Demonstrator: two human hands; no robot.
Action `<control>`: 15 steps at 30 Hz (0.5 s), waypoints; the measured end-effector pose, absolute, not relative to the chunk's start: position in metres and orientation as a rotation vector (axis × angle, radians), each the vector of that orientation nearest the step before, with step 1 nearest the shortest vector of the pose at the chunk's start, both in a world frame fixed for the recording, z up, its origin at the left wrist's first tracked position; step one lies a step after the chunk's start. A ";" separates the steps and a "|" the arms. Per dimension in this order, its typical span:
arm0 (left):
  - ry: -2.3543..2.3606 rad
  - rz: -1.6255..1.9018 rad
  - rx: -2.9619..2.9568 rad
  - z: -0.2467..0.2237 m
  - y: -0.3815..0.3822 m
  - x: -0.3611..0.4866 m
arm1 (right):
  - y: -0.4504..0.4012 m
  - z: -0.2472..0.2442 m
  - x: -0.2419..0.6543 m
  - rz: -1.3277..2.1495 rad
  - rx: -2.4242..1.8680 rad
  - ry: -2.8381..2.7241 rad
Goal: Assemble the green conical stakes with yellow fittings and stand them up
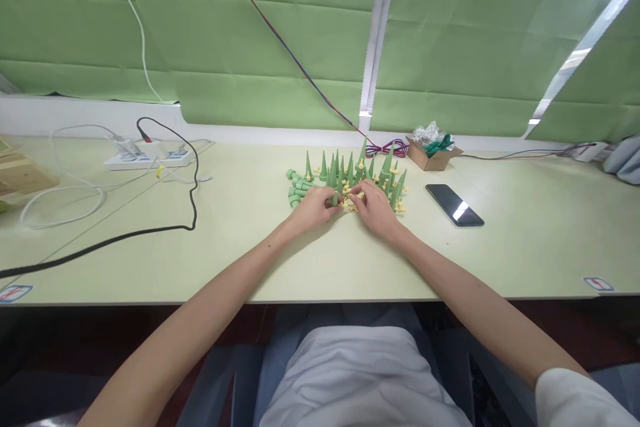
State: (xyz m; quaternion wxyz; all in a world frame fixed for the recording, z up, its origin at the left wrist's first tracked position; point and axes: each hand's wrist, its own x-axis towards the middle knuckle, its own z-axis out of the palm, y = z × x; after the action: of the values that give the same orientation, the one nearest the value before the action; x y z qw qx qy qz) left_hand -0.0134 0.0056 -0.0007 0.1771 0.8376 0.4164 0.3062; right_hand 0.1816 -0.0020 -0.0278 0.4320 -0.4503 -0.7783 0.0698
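Observation:
My left hand [313,208] is closed around a small green cone-shaped piece [335,199] at the middle of the table. Facing it, my right hand [374,209] has thumb and fingers pinched together close to the small yellow pieces [346,202]. What sits between those right fingertips is too small to make out. Behind both hands stand several upright green plastic spikes [361,163], many with yellow bits at their bases. Left of them, several green cylindrical pieces [296,191] lie on their sides. My hands hide part of the group.
A black phone [455,205] lies to the right on the pale table [225,260]. Behind it stands a cardboard box [434,159] holding clear and green wrapping. On the left are a power strip [150,158], a black cable [150,233] and white cords. Wooden pieces [25,173] sit far left.

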 end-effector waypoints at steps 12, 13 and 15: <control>0.853 1.066 2.530 0.000 0.006 -0.010 | -0.018 -0.018 0.175 0.270 -1.107 -1.768; 0.861 1.070 2.530 0.000 0.006 -0.009 | -0.018 -0.018 0.175 0.261 -1.102 -1.768; 0.885 1.067 2.515 0.000 0.005 -0.009 | -0.019 -0.017 0.175 0.256 -1.097 -1.771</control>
State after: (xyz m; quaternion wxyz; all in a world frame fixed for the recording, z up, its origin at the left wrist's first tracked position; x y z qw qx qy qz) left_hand -0.0090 0.0046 0.0001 0.1343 0.8678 0.3055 0.3682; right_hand 0.1752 -0.0188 -0.0171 0.4979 -0.4534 -0.7317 0.1058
